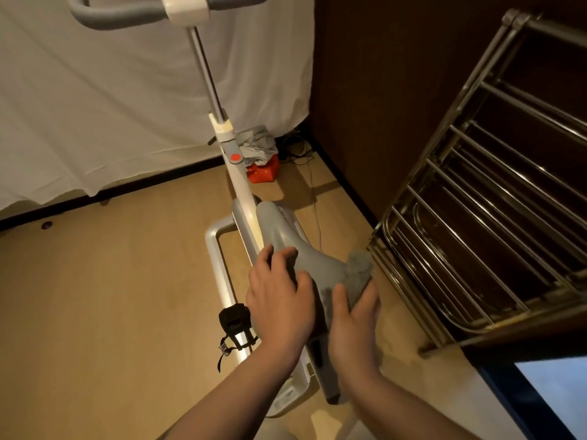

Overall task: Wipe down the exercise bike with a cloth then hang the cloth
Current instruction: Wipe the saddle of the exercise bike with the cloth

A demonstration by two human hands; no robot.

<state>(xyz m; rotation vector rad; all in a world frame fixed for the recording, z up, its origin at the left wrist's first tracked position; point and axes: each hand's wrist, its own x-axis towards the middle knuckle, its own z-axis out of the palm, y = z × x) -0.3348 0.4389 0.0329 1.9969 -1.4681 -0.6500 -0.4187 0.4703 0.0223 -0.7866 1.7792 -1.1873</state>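
A white exercise bike (pixel 239 182) stands in the middle, its grey handlebar (pixel 104 14) at the top and its grey saddle (pixel 286 236) just below centre. My left hand (pixel 279 296) grips the saddle's left side, fingers curled over its edge. My right hand (pixel 352 319) holds a grey cloth (pixel 357 274) against the saddle's rear right part. A black pedal (pixel 235 322) with a strap hangs left of my left wrist.
A metal drying rack (pixel 470 192) with several bars leans against the dark wall on the right. A white sheet (pixel 111 100) hangs behind the bike. A red box (pixel 263 171) with grey clothes on it and cables lie in the far corner. The floor is light wood.
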